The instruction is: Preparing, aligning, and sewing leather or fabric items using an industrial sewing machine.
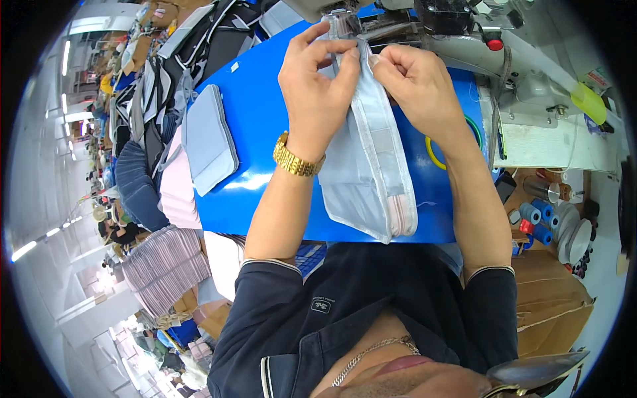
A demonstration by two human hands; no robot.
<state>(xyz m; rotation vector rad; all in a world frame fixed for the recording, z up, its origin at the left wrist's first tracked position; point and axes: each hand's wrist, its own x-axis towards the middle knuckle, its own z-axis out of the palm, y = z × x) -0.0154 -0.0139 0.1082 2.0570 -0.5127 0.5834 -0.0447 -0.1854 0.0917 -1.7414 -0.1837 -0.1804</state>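
Note:
A light grey fabric bag (352, 186) with pale bound edges and a gusset strip hangs lengthwise toward me over the blue tabletop (259, 86). Its far end lies by the presser foot of a sewing machine (342, 25). My left hand (315, 86), with a gold watch on the wrist, pinches the far edge between thumb and index finger; the other fingers are bent. On the right side of the same edge, my right hand (417, 81) grips the fabric with thumb and curled fingers. A pinkish piece shows at the bag's near end.
A flat grey fabric piece (211, 142) lies left on the table. Beside it are stacked pink panels (178, 192), dark blue panels (138, 186) and heaped black-and-grey pieces. Yellow and green rings (434, 154) lie near my right forearm. Thread spools (544, 215) and cardboard (551, 305) stand right.

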